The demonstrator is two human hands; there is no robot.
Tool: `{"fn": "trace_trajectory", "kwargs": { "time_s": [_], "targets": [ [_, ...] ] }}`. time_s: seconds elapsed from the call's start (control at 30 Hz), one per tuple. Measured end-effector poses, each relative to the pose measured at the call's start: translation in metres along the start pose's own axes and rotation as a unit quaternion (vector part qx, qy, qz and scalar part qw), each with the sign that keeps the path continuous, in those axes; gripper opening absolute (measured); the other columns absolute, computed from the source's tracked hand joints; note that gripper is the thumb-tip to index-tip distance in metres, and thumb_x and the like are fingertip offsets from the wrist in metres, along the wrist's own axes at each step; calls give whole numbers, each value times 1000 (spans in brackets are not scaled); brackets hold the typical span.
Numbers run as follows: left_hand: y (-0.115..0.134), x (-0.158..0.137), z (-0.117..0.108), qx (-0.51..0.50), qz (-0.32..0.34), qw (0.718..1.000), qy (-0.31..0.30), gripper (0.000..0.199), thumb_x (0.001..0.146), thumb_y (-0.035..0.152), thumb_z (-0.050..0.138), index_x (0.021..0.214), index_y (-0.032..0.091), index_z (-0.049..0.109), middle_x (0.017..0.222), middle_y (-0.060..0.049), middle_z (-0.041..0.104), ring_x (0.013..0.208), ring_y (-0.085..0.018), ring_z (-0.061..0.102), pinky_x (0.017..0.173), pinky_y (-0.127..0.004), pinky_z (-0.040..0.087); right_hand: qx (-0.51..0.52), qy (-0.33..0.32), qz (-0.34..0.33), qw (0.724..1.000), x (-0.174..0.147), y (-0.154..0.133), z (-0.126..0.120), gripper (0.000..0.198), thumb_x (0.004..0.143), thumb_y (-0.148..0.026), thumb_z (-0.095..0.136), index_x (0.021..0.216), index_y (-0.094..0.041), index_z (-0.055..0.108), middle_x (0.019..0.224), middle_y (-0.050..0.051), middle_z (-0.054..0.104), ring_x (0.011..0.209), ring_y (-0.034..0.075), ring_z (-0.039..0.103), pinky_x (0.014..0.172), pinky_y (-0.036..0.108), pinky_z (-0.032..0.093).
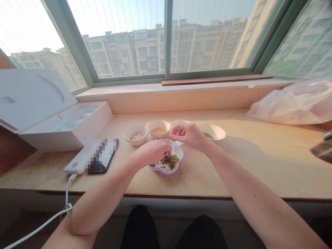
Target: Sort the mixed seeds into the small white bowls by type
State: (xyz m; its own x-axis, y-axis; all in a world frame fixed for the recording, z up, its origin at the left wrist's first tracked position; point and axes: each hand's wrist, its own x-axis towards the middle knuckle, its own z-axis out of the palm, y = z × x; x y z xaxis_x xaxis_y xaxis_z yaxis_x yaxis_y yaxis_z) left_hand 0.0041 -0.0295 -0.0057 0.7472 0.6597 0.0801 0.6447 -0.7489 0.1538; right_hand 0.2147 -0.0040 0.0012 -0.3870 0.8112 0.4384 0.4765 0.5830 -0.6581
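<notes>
A white dish with a purple rim holds a mix of green and yellow beans with a few black ones. My left hand reaches into it, fingers bent down and pinched at the beans; what they grip is hidden. Over a white bowl behind the dish, my right hand is curled with thumb and fingertips close together. That bowl's contents are mostly covered by the hand. To its left stand a bowl of yellow grains and a bowl of pale flat pieces. A wider bowl at right contains green beans.
An open white box stands at the left. Before it lie a phone and a white power bank with a white cable. A plastic bag rests at the right back, below the window. The counter edge runs before my knees.
</notes>
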Motion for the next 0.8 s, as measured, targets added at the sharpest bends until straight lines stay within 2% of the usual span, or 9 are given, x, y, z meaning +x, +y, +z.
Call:
{"fn": "trace_trajectory", "kwargs": {
  "time_s": [0.13,0.27,0.43,0.53,0.63,0.7,0.8],
  "targets": [
    [-3,0,-4,-20,39,999,22,24,80,1,60,85,21,71,91,1,74,80,-17,68,74,-28,52,0,15,6,1000,2,2,-2,18,79,-38,74,78,-20,71,76,3,66,68,16,55,64,30,43],
    [-2,0,-9,-30,50,998,29,22,80,1,63,85,21,70,92,1,74,80,-17,68,74,-28,52,-11,35,29,999,3,1,-8,15,80,-35,72,80,-19,71,71,2,65,63,15,53,61,29,41],
    [-1,2,-11,-39,56,998,17,20,80,3,66,86,21,73,93,0,76,84,-17,69,78,-27,51,-95,108,47,988,5,4,-29,23,84,-42,69,83,-19,73,74,5,69,66,17,56,64,31,43],
    [-1,3,-12,-44,45,998,27,17,84,8,66,89,21,75,91,-2,77,79,-17,69,76,-27,52,-200,144,90,965,6,17,-47,22,87,-38,64,82,-19,74,79,7,73,72,20,61,71,33,45],
    [1,2,-13,-51,22,997,51,17,88,13,64,93,23,77,88,-2,78,81,-18,70,76,-28,53,-302,132,183,926,3,33,-63,18,84,-31,62,76,-21,75,78,9,75,74,23,65,67,33,44],
    [2,1,-15,-51,9,997,64,17,92,16,62,94,23,77,90,-2,78,83,-19,71,76,-28,53,-336,120,239,903,-1,39,-72,15,79,-28,64,71,-22,74,74,9,74,72,24,65,61,32,42],
    [4,0,-18,-50,2,995,90,19,98,18,58,98,23,76,96,-3,79,86,-18,73,77,-29,53,-346,91,298,885,-5,40,-80,10,73,-25,66,66,-22,73,71,9,72,69,24,65,56,32,41]
  ]
}}
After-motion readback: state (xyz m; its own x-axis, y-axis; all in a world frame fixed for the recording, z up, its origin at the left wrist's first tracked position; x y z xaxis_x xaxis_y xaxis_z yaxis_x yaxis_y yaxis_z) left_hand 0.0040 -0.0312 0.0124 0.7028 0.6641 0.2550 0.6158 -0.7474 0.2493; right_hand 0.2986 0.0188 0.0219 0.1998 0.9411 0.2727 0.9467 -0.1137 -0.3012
